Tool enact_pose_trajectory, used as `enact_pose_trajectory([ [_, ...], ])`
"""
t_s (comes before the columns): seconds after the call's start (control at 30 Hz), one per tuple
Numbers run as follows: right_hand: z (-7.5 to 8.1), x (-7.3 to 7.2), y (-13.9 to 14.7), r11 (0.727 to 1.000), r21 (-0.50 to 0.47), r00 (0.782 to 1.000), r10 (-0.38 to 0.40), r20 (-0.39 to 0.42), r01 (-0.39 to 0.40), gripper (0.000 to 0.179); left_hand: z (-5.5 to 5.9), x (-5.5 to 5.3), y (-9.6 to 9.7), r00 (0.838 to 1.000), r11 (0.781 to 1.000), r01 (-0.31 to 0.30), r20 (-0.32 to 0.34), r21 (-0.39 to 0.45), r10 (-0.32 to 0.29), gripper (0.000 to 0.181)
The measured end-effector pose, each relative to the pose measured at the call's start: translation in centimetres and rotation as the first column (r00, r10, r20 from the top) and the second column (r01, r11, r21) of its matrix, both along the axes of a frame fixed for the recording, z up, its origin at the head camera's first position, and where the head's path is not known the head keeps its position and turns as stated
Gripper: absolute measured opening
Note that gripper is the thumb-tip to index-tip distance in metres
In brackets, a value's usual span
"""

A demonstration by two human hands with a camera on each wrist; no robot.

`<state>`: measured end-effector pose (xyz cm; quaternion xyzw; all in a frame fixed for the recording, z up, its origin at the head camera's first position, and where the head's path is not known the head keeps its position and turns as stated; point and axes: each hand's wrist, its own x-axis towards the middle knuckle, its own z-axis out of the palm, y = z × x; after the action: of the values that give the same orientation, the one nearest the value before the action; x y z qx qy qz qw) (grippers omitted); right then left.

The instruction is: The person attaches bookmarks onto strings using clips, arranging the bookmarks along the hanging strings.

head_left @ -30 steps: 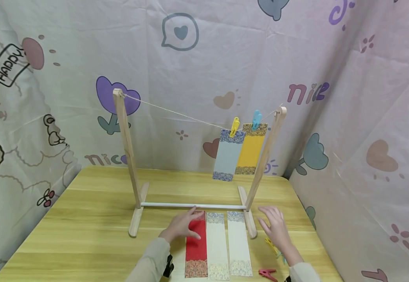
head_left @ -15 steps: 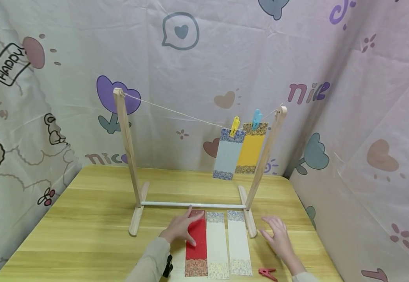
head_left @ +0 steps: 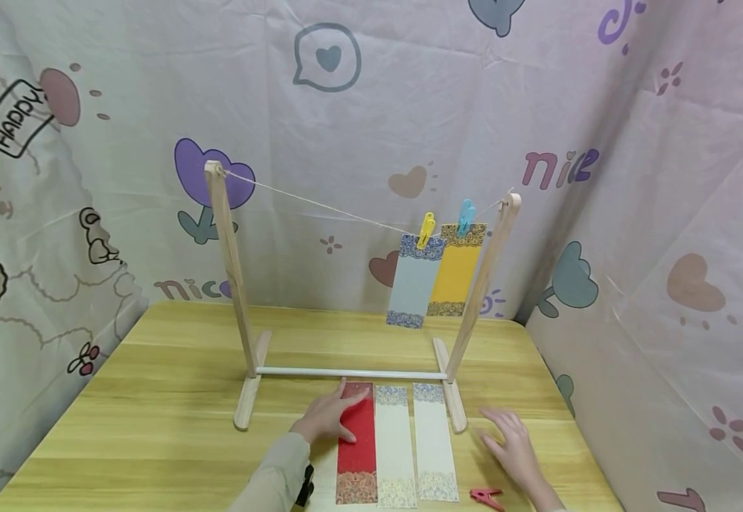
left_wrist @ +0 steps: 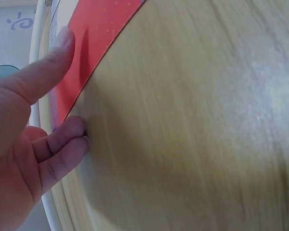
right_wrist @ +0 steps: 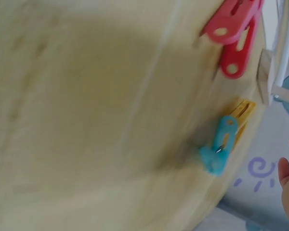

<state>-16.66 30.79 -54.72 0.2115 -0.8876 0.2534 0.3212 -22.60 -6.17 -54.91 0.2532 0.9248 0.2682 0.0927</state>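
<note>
My left hand (head_left: 328, 417) reaches over the upper left side of a red card (head_left: 360, 455) with patterned ends. In the left wrist view its thumb lies over the red face, while the other fingertips are at the card's edge by the tabletop; nothing is gripped. Two cream cards (head_left: 395, 441) lie to the right of the red one. Off to their right, my right hand (head_left: 515, 449) hovers with loosely bent fingers, holding nothing. Near it are a red clothespin (head_left: 486, 497) and, in the right wrist view, a blue clothespin (right_wrist: 225, 134) beside a yellow clothespin (right_wrist: 244, 110).
Behind the cards stands a wooden rack (head_left: 233, 277) with a white crossbar (head_left: 352, 372) and a string (head_left: 320, 203). A pale blue card (head_left: 414, 281) and a yellow card (head_left: 457, 274) hang clipped at the string's right. Printed cloth (head_left: 345, 128) encloses the table.
My right hand has drawn back toward me and a little right, covering the yellow and blue clothespins in the head view. My left thumb has shifted slightly left and down over the red card.
</note>
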Motion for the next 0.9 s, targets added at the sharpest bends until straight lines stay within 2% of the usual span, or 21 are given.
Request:
enact_pose_trajectory([
  [0.2, -0.9, 0.5, 1.2, 0.998, 0.003, 0.997, -0.065, 0.047, 0.065, 0.048, -0.2, 0.0, -0.1, 1.000, 1.000, -0.006, -0.015, -0.022, 0.006, 0.087],
  [0.43, -1.7, 1.1, 2.0, 0.991, 0.044, 0.981, -0.129, 0.146, 0.123, 0.045, -0.2, -0.1, 0.0, 0.999, 1.000, -0.026, 0.031, -0.017, 0.027, 0.093],
  [0.53, -1.7, 1.4, 2.2, 0.989, 0.039, 0.963, -0.145, 0.228, 0.139, 0.043, -0.2, -0.1, -0.1, 0.999, 0.999, -0.027, 0.041, -0.030, 0.028, 0.095],
  [0.63, -1.7, 1.6, 2.4, 0.988, 0.031, 0.925, -0.152, 0.347, 0.151, 0.041, -0.3, -0.2, -0.1, 0.998, 0.999, -0.020, 0.052, -0.032, 0.021, 0.096],
  [0.73, -1.8, 1.6, 2.6, 0.988, 0.034, 0.899, -0.154, 0.409, 0.154, 0.040, -0.3, -0.2, -0.2, 0.998, 0.999, -0.016, 0.058, -0.035, 0.018, 0.096],
  [0.9, -1.9, 1.5, 2.7, 0.987, 0.058, 0.898, -0.157, 0.411, 0.147, 0.039, 0.0, 0.0, -0.3, 0.999, 0.999, 0.000, 0.048, -0.045, 0.002, 0.094],
])
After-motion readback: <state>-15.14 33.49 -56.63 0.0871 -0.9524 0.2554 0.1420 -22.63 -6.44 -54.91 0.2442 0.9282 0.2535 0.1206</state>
